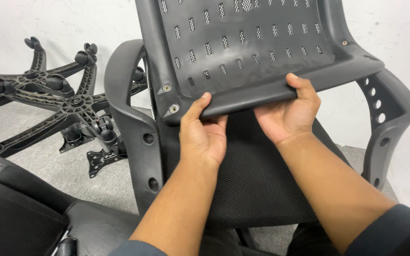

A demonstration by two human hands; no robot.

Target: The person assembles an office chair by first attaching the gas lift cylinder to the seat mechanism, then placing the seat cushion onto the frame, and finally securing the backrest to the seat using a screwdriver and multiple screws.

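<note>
Backrest shell [243, 52], black plastic with rows of small slots, is tilting above the mesh seat [252, 175], and I am holding it by its lower edge with both hands. Nearest to me, my two forearms are reaching out from dark blue sleeves over a black padded cushion [20, 208] lying at the lower left. My left hand [204, 135] is grasping the bottom lip of the shell, thumb pressing up on the front face just beside a screw boss [173, 108], fingers curling underneath out of sight. My right hand [288, 114] is clenching the same lip further right, thumb lying on top of the edge and the palm cupping it from below. Both grips are closing on the shell and touching it. Under my hands the seat is sitting between two curved black armrests: the left armrest [131, 114] is standing just beside the shell's lower left corner, and the right armrest [387, 114], pierced with round holes, is standing near its right corner. Further off on the grey floor [72, 175], to the left, two star-shaped chair bases [53, 95] with casters are lying upside down, with metal mounting plates [101, 159] near them. A white wall [62, 23] is rising behind everything.
</note>
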